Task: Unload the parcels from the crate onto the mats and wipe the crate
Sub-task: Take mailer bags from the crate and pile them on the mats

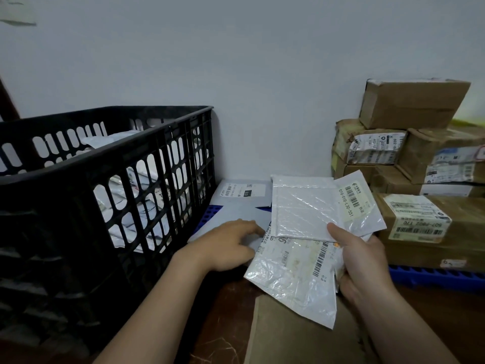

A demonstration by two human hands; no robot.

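Note:
A black slatted crate [110, 164] stands at the left, with white parcels [126, 195] showing through its side. My right hand [364, 261] grips a fan of white bubble mailers [304, 208] with barcode labels, held above the floor. My left hand [231, 245] rests flat, fingers spread, on a grey mailer [241, 214] lying on a blue mat [210, 212] beside the crate. Another grey mailer [244, 191] lies behind it against the wall.
Stacked cardboard boxes [412, 106] with shipping labels stand at the right on a blue mat [435, 277]. A brown flat parcel [296, 334] lies on the dark floor in front of me. The white wall closes the back.

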